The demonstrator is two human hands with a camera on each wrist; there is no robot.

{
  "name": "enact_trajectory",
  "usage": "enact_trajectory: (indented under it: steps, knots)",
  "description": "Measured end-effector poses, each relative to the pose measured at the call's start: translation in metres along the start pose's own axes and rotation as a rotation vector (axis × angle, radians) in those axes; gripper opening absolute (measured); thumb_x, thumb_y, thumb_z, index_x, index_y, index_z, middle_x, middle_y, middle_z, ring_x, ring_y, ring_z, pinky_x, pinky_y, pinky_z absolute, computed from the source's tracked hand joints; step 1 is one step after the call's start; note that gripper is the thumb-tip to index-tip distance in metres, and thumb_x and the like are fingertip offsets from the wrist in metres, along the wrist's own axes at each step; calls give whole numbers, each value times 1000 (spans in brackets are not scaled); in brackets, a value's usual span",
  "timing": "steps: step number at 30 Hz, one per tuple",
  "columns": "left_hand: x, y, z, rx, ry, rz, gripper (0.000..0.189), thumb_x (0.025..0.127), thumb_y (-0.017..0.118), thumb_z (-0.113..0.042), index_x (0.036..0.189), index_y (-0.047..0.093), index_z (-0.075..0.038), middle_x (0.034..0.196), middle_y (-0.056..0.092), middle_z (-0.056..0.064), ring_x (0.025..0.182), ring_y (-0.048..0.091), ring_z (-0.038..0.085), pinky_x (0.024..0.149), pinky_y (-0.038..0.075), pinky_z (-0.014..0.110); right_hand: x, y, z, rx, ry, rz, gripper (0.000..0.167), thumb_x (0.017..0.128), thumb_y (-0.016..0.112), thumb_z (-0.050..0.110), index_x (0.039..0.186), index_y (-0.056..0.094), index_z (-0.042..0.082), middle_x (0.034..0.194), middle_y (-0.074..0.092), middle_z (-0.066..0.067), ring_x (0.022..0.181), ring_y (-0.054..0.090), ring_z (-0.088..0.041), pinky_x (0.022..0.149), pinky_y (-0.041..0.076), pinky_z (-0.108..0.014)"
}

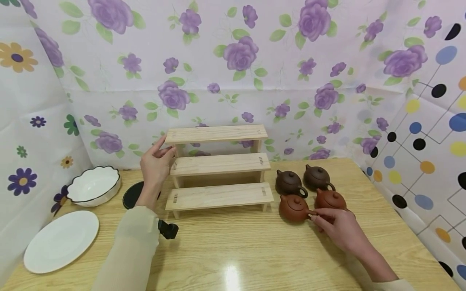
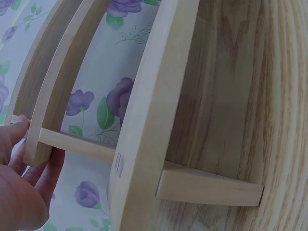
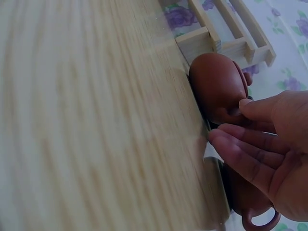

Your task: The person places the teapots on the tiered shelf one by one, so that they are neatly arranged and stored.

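A three-tier wooden shelf point(image 1: 220, 163) stands on the table near the back cloth. At its left end my left hand point(image 1: 157, 163) grips it by the middle board; in the left wrist view, the thumb and fingers point(image 2: 50, 175) lie on either side of a board's end. To the right are two reddish-brown teapots and two dark brown ones. My right hand point(image 1: 340, 228) pinches the handle of the front-left reddish teapot point(image 1: 292, 208), which sits beside the lowest tier. In the right wrist view, the thumb point(image 3: 257, 107) is at that teapot's handle, with the other fingers below it.
Close behind stand a dark teapot point(image 1: 289, 182) and another dark teapot point(image 1: 316, 178). The second reddish teapot point(image 1: 330, 199) is right by my right hand. At left are a scalloped white bowl point(image 1: 95, 184), a white plate point(image 1: 62, 241) and a black round item point(image 1: 132, 195), partly behind my arm.
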State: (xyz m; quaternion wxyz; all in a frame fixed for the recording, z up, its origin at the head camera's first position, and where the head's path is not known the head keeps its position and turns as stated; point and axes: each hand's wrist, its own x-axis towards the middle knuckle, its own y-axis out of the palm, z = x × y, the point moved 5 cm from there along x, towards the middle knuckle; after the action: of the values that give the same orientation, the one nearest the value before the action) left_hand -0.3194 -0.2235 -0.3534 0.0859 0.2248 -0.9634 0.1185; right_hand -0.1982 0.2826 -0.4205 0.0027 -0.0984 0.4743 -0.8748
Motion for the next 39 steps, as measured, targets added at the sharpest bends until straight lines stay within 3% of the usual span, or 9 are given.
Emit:
enact_trajectory:
  steps: [4, 13, 18, 25, 31, 34, 39]
  knots:
    - [1, 1, 1, -8, -2, 0, 51, 99, 77, -27, 147, 62, -38, 121, 79, 7, 90, 68, -8, 51, 37, 18, 0, -1, 1, -35, -36, -34, 20, 97, 79, 23, 112, 85, 11, 98, 82, -2, 77, 70, -8, 68, 53, -28]
    - [0, 1, 3, 24, -3, 9, 53, 100, 76, -28, 150, 60, -37, 124, 78, 11, 73, 64, -3, 48, 35, 20, -2, -2, -3, -29, -50, -72, 18, 96, 80, 19, 110, 85, 8, 100, 83, -8, 80, 74, -14, 68, 55, -28]
    - [-1, -2, 4, 26, -8, 7, 53, 100, 76, -31, 150, 60, -37, 125, 78, 10, 69, 62, -3, 49, 37, 19, -3, -4, -3, -12, -32, -56, 18, 97, 79, 21, 111, 85, 11, 99, 83, -4, 83, 74, -14, 69, 55, -28]
    - [-1, -3, 3, 23, -28, 12, 53, 100, 77, -30, 149, 60, -38, 121, 79, 4, 73, 64, -2, 48, 36, 20, 0, -14, 2, 112, -11, -2, 27, 101, 75, 25, 120, 82, 8, 87, 82, 3, 73, 75, -5, 67, 57, -23]
    - [0, -2, 4, 19, -26, 7, 52, 100, 77, -30, 149, 61, -38, 117, 80, 0, 71, 62, -2, 48, 36, 20, 9, -28, 11, 225, -59, 24, 26, 103, 71, 17, 121, 79, 0, 92, 82, -7, 75, 79, -12, 69, 63, -27]
    - [1, -1, 4, 16, -27, 9, 53, 99, 77, -30, 150, 60, -37, 117, 80, 1, 69, 61, -2, 48, 36, 20, 14, -36, 15, 193, -73, 19, 27, 104, 71, 19, 123, 79, 2, 103, 82, -14, 79, 78, -11, 68, 62, -28]
    - [2, 0, 3, 20, -17, 23, 54, 100, 76, -28, 151, 59, -36, 122, 79, 6, 62, 57, -2, 48, 35, 20, 20, -44, 22, 90, -105, -5, 27, 104, 71, 23, 123, 80, 8, 111, 81, -13, 84, 78, -13, 72, 60, -28]
